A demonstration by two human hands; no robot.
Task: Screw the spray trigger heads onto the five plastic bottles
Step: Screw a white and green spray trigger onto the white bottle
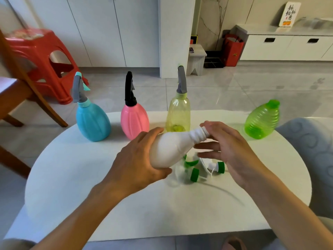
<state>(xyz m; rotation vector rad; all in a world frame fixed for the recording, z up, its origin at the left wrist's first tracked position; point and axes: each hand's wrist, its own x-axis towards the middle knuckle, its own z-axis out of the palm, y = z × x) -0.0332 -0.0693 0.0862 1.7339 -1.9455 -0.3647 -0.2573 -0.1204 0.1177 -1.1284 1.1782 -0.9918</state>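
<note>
Above white surface (pixel 72 177), white bottle (pixel 173 150) tilted, bare threaded neck rightward; left hand (pixel 137 159) grip wrapped round its body. Right hand (pixel 228 152) at neck, fingers straight, grip wide. Loose green-collared trigger heads (pixel 207 168) beneath. Blue bottle (pixel 92 121), pink bottle (pixel 134 120), yellow bottle (pixel 178 116) behind, heads fitted; green bottle (pixel 262 120) right.

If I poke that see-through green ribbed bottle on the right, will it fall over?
Probably, quite easily. The see-through green ribbed plastic bottle looks empty, so it is likely very light and would slide or tip at a small push. Its body is round, so once down it may roll across the smooth white table. It seems thin plastic, so it should bounce, not break.
</note>
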